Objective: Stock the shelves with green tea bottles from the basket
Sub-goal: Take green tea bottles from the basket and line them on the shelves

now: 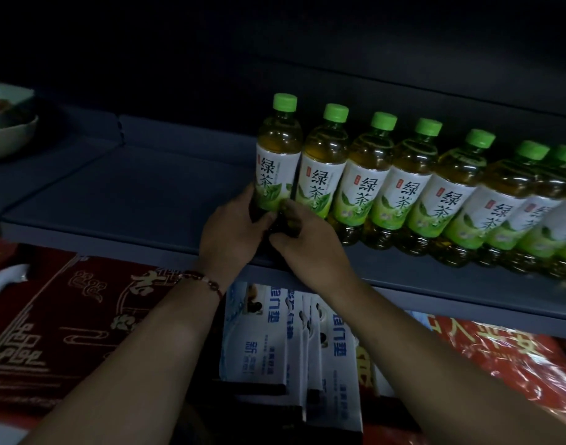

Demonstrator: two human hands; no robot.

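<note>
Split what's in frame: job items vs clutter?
Job: end bottle gripped low by left hand and right hand; row of green tea bottles; shelf.
Clutter: bowls, red patterned mat, blue-white boxes, red packaging.

I am reading 绿茶 in dark characters running down the white label of the leftmost green tea bottle [278, 162], and the same two characters are repeating on the labels of the bottles in the row [403, 191] beside it. A small red seal is sitting beside the characters, too small to read. The blue print on the white boxes [265, 335] below is showing upside down and blurred.
</note>
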